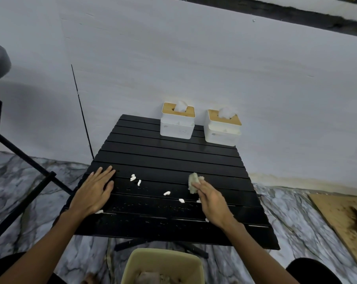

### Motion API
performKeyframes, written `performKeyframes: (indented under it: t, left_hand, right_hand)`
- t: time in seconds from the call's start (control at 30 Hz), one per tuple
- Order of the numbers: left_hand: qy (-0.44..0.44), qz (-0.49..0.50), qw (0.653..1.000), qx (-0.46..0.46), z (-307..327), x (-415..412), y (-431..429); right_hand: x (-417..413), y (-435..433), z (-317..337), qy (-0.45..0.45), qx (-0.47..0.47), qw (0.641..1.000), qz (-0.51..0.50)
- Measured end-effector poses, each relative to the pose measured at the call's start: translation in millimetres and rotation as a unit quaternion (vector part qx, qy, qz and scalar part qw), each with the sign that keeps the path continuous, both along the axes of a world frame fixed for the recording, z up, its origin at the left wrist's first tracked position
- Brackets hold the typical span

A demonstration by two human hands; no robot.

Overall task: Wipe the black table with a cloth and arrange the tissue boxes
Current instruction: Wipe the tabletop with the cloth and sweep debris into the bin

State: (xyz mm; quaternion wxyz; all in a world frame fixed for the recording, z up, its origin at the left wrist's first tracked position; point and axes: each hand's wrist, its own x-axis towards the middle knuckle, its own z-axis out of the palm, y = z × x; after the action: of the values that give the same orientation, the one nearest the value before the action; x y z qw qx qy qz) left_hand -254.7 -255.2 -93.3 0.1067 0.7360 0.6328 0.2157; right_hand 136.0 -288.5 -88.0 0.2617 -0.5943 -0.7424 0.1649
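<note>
now the right hand [211, 198] pinches a bunched cloth [194, 182] against the black table [173, 158], fingers closed around it; the left hand [94, 192] lies flat and open, holding nothing. 2 tissue boxes [177, 121] stand at the far edge. a fast sweep could flick the white scraps [167, 193] onto the floor, missing the bin [163, 265].

Left hand [93, 191] flat, palm down, fingers [104, 173] spread; right hand [211, 198] curled closed, both forearms extended forward.
</note>
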Motion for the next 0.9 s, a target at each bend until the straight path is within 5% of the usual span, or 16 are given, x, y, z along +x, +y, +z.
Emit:
performKeyframes:
  t: [0.1,0.2,0.4,0.5,0.63,0.8,0.9]
  left_hand:
    - [-0.007,-0.004,1.0,-0.003,0,-1,-1]
    - [-0.024,-0.012,1.0,-0.01,1,-2,1]
    - [-0.028,-0.016,0.999,-0.001,-1,-5,1]
    - [-0.019,-0.014,1.0,0.003,-1,-5,1]
    - [-0.024,-0.011,1.0,0.008,0,-4,0]
    - [-0.029,-0.01,0.999,0.011,-1,-5,0]
    - [-0.032,-0.011,0.999,0.012,-2,-6,0]
  right_hand:
    - [-1,-9,13,0.07,-0.008,0.996,0.05]
    - [17,-17,26,0.115,0.027,0.992,-0.045]
    - [21,-49,3,-0.006,0.022,0.98,-0.196]
    - [-27,-59,3,0.01,0.03,0.974,-0.223]
    - [-87,-61,7,0.033,0.028,0.982,-0.183]
    - [-102,-48,11,0.08,0.041,0.996,-0.008]
    - [-75,-45,23,0.147,0.077,0.985,-0.056]
